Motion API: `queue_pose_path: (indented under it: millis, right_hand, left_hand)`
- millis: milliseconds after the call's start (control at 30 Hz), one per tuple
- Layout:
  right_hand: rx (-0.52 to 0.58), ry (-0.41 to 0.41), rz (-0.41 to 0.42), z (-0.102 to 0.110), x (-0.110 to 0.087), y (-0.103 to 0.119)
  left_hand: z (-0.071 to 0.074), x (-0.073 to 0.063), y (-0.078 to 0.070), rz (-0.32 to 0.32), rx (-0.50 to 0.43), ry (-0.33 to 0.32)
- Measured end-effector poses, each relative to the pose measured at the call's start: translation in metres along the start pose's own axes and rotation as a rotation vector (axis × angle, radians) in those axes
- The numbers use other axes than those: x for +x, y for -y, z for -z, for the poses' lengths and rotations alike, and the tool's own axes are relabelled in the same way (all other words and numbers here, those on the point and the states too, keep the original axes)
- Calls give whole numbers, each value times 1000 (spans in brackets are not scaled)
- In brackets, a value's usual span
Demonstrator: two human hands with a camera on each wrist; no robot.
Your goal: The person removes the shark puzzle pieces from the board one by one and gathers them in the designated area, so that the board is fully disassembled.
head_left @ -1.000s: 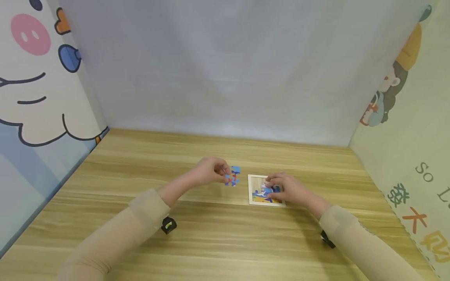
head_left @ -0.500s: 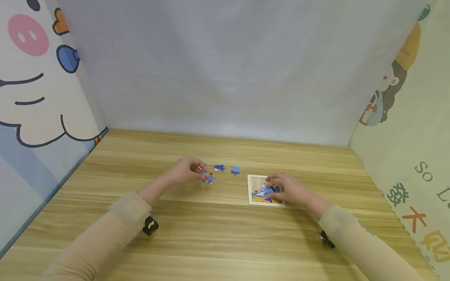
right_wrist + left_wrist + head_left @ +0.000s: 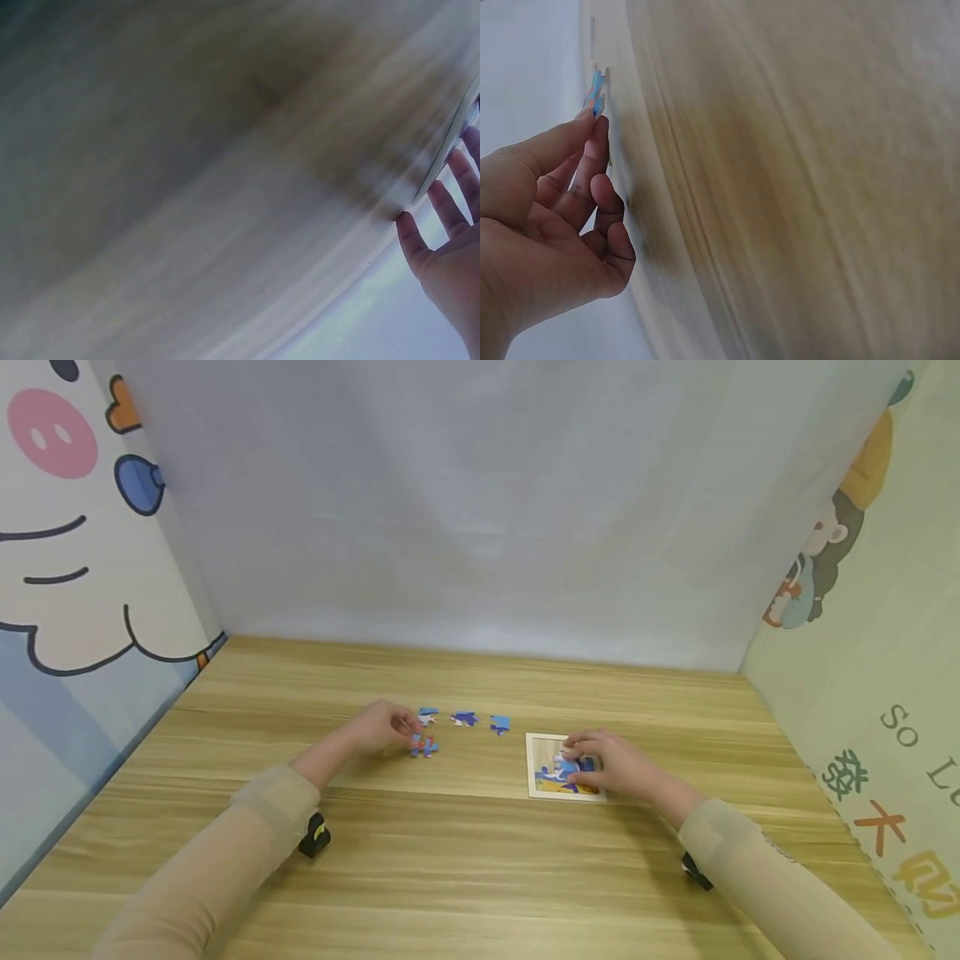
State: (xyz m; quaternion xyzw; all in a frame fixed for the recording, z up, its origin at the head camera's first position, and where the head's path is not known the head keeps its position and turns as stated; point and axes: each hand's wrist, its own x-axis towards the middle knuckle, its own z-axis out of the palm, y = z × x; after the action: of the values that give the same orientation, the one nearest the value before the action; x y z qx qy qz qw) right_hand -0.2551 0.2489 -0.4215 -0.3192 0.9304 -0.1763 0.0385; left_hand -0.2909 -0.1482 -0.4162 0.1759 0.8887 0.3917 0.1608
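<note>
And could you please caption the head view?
Left hand pinches a red-and-blue jigsaw piece; right hand touches a white-framed square puzzle.

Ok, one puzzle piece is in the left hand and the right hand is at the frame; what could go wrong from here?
The left hand pinches the red-and-blue piece by one end, so it might twist or slip.

That hand is close to the leftmost loose piece and could nudge it.

The right hand is over the frame; a drag might shift the pieces inside.
</note>
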Motion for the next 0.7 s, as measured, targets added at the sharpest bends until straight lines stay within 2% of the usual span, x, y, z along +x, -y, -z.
queue_pose_path:
  millis: [267, 433, 700]
  right_hand:
    - [-9, -16, 10, -1, -1, 0]
    - [-7, -10, 0, -1, -1, -1]
    - [18, 4, 49, 1, -3, -4]
  left_hand:
    - [-2, 5, 5, -28, 60, 14]
    - [-3, 5, 3, -22, 84, 3]
    - [-3, 5, -3, -30, 89, -29]
